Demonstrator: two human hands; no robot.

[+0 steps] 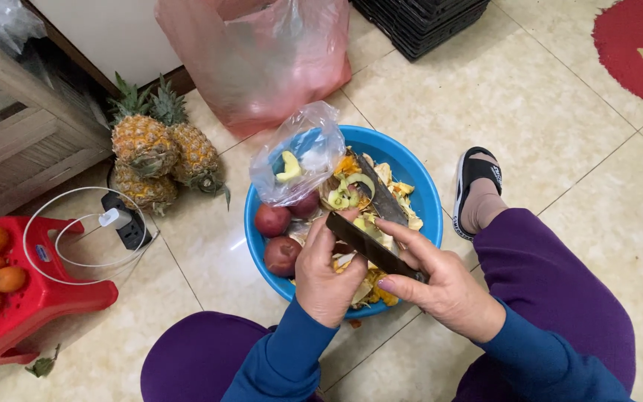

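While the right hand clamps a knife over the blue bowl, the left hand closes on fruit, with plums at nine o'clock.

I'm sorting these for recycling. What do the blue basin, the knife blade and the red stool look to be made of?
Basin: likely plastic, with an even blue colour, slight gloss and thin moulded rim. Knife blade, held in the right hand: dark metal, dull and stained, probably steel. Stool: apparently moulded plastic, glossy uniform red with rounded edges.
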